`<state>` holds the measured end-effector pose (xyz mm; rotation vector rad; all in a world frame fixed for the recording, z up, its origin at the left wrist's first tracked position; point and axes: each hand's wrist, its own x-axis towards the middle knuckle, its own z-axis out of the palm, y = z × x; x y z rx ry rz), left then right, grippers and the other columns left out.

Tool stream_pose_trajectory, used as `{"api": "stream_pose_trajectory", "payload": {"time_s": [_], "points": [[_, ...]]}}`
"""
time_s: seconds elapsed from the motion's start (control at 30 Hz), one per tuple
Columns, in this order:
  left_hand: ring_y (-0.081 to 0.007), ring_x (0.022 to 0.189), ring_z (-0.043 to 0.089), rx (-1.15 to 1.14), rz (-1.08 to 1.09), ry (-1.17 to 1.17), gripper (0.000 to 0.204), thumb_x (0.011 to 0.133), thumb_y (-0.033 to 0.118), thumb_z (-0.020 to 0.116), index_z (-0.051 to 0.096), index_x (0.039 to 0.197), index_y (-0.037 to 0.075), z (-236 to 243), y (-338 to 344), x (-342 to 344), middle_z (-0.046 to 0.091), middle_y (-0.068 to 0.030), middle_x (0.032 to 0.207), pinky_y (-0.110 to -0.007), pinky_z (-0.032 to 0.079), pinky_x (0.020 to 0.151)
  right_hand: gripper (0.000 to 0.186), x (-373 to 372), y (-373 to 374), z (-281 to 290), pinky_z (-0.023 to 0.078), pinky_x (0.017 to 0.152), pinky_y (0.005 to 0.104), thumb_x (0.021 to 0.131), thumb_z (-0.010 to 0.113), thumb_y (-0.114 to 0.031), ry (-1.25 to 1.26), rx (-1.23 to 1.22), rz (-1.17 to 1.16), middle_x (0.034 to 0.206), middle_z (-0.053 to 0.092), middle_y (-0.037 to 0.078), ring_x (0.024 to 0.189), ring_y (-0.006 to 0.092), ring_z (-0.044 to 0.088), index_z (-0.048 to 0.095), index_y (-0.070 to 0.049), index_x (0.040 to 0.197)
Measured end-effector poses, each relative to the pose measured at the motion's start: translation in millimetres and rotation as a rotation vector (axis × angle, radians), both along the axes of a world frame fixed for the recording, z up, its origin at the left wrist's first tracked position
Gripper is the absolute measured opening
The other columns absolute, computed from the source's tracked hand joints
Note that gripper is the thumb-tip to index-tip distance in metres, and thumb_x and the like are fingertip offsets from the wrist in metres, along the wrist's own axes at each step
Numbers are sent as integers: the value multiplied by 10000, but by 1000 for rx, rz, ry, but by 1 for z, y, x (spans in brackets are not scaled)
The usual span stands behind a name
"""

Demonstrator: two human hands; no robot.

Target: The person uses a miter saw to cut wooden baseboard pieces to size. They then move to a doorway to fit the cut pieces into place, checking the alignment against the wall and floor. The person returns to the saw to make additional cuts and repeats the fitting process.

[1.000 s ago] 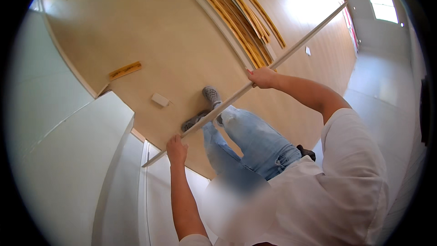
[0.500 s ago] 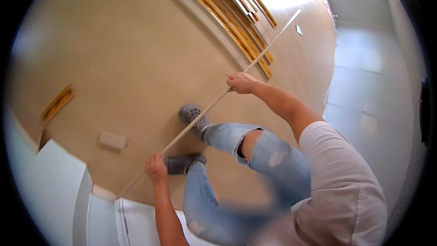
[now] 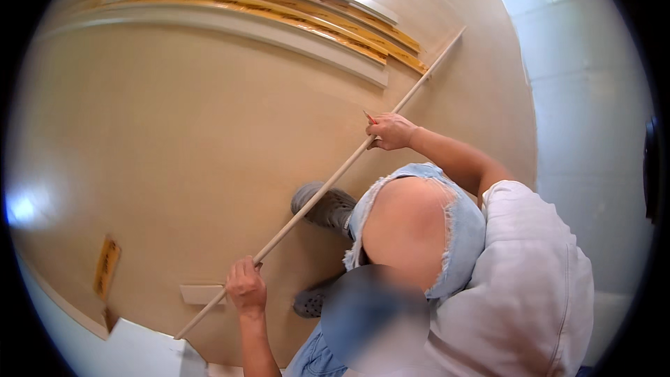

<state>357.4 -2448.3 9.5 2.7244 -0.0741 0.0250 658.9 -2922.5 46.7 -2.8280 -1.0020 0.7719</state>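
Holding a long, thin wooden strip (image 3: 328,185) in both hands, the person stands on a tan floor (image 3: 174,153) and looks down past a bent knee in torn blue jeans. The strip runs on a slant from low left to high right, off the floor and across the body. The left hand (image 3: 246,286) is closed around it near the lower end, fingers wrapped right round. The right hand (image 3: 391,131) is closed on it higher up, past the middle, with the arm stretched forward. Both grips sit much where they did a second ago, so the strip has not slid through either one. What has changed is the view and the stance: the head has turned, and the white surface that filled the lower left a second ago now shows only as a corner (image 3: 139,352) at the bottom edge. The strip's lower end points toward that corner, and whether the two touch cannot be told. The near knee has come up and fills the middle of the picture, where a second ago both legs were straighter. One grey shoe (image 3: 324,206) sits under the strip, the other (image 3: 310,301) just beside the left wrist. A stack of similar strips (image 3: 279,10), pale and orange-brown, lies along the top, well apart from the hands. A small pale block (image 3: 202,294) and an orange-brown offcut (image 3: 106,267) lie on the floor at lower left.
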Motion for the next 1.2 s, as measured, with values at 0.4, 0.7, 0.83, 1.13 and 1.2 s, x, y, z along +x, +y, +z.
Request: {"api": "stream_pose_trajectory", "payload": {"time_s": [0.4,0.7,0.83,1.13,1.2], "points": [[-313,780,608,5,-318,32,78,838,1,617,585,869,65,-7,-24,101,603,-118,817,-441,506,666,534,43,-152,-86,476,1054,457,829,787,-309,-561,165,-1667,1280,641,247,1213,414,601,637,-2,1240],[-346,804,584,-36,-250,34,113,805,-30,585,567,885,47,-51,-50,107,573,-147,840,-451,499,686,331,89,-152,-172,522,790,446,863,680,-282,-654,271,-2113,1052,724,210,892,371,675,649,-27,1072],[-351,828,591,-58,-157,63,100,838,-16,596,574,915,43,-49,-61,87,574,-153,865,-461,512,710,314,119,-119,-158,509,727,441,892,632,-253,-623,418,-2064,1042,722,194,829,334,663,633,-50,1132],[-351,870,625,-60,-21,176,171,875,50,708,590,997,36,-43,-79,34,595,-155,919,-443,544,712,464,175,-7,-137,510,867,417,789,612,-110,-564,710,-1720,1087,710,200,1009,308,677,628,-5,1240],[-351,879,632,-117,21,202,186,878,58,718,597,1019,34,-32,-92,21,603,-154,936,-444,546,724,488,185,1,-140,506,859,420,783,610,-105,-584,685,-1662,1065,703,194,978,309,663,627,0,1259]]}}
